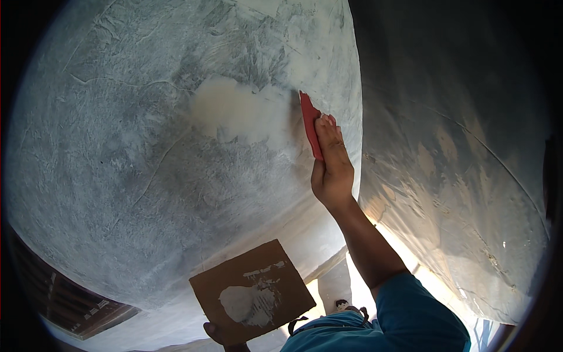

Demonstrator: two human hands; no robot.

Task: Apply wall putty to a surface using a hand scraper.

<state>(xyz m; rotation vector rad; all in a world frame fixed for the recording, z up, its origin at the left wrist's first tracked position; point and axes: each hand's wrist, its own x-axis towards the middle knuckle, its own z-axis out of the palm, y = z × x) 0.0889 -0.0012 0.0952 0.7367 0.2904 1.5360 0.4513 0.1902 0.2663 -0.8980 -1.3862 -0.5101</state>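
At the wall [146, 176], the upstretched right hand [333, 155] holds a red scraper [309, 126].

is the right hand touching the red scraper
Touching. The head view shows the right hand gripping the red scraper, lying directly against it with no gap visible between them.

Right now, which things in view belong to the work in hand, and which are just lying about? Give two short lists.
In use:
- red spreader, in the right hand
- brown board, held by the left hand
- white paste on the board
- mottled grey-white wall

Surroundings, apparently unused:
- dark grey sheet-like surface, right
- dark slatted panel, lower left
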